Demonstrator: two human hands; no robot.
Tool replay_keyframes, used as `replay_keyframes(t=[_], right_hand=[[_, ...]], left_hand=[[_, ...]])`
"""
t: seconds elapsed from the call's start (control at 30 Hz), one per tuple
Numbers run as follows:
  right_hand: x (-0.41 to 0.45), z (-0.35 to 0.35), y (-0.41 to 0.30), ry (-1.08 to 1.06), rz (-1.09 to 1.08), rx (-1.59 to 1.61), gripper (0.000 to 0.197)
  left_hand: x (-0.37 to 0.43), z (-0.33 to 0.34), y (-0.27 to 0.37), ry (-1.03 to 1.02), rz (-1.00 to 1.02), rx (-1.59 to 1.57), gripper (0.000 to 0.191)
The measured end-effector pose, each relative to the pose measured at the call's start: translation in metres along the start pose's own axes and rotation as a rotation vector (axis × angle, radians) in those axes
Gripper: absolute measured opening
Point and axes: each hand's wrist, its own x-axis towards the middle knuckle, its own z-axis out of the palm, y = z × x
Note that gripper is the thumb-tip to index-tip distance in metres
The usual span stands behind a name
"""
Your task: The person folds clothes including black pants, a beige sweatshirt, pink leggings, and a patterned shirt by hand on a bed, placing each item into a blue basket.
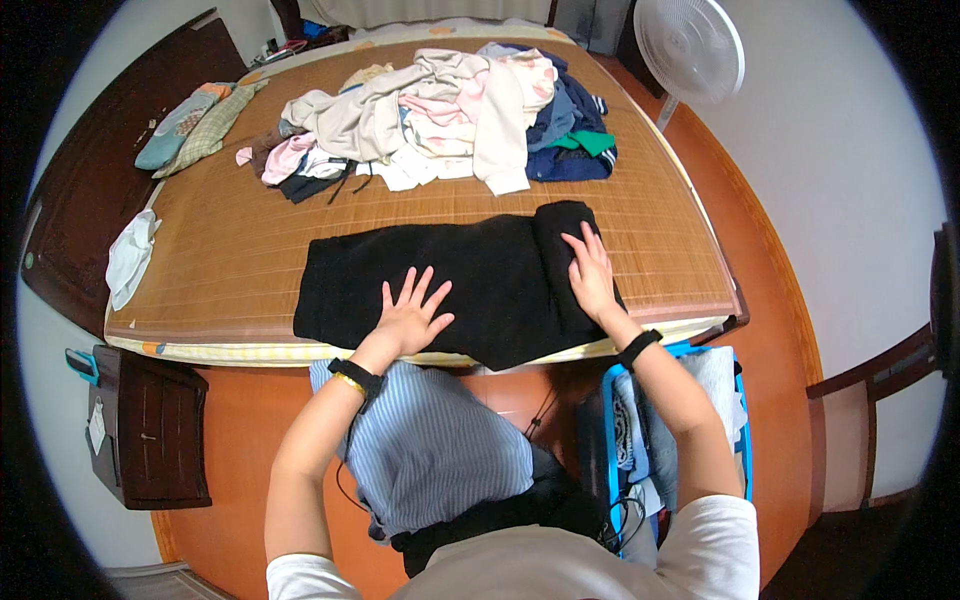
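A black cloth garment [457,281], likely folded trousers, lies along the near edge of the bed. Its right end is doubled over into a thick fold or roll [562,247]. My left hand [409,319] presses flat on the left half of the garment, fingers spread wide. On the thick right end rests my right hand [590,274], palm down with fingers extended and nothing plainly gripped. Both wrists wear black bands. The underside of the garment is hidden.
A woven mat [232,247] covers the bed, with a heap of clothes [442,112] at its back. A blue-edged open suitcase [611,420] holding clothes stands at lower right. Striped blue cloth [442,450] lies before me. A white fan [690,49] and dark cabinet [161,435] flank the bed.
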Motion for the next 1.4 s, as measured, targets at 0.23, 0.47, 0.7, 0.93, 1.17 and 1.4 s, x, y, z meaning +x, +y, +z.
replay_keyframes(t=[0.23,0.47,0.7,0.93,1.17,1.4], right_hand=[[0.005,-0.013,0.036,-0.155,0.421,0.195,0.098],[0.022,-0.027,0.03,-0.343,0.478,0.208,0.103],[0.045,-0.051,-0.05,-0.386,0.369,-0.219,0.09],[0.062,-0.048,-0.1,-0.332,-0.062,0.081,0.063],[0.008,0.052,-0.133,-0.132,-0.278,-0.089,0.056],[0.009,0.05,-0.138,-0.055,-0.223,0.055,0.054]], left_hand=[[-0.002,0.002,0.003,-0.053,-0.045,0.038,0.062],[-0.008,0.001,0.009,-0.054,-0.093,0.015,0.062],[-0.006,0.001,0.009,-0.096,-0.132,0.011,0.063],[-0.004,-0.004,0.01,-0.086,-0.12,0.036,0.063],[-0.005,0.006,0.008,-0.022,-0.079,0.025,0.062],[-0.004,0.006,0.007,-0.025,-0.07,0.003,0.062]])
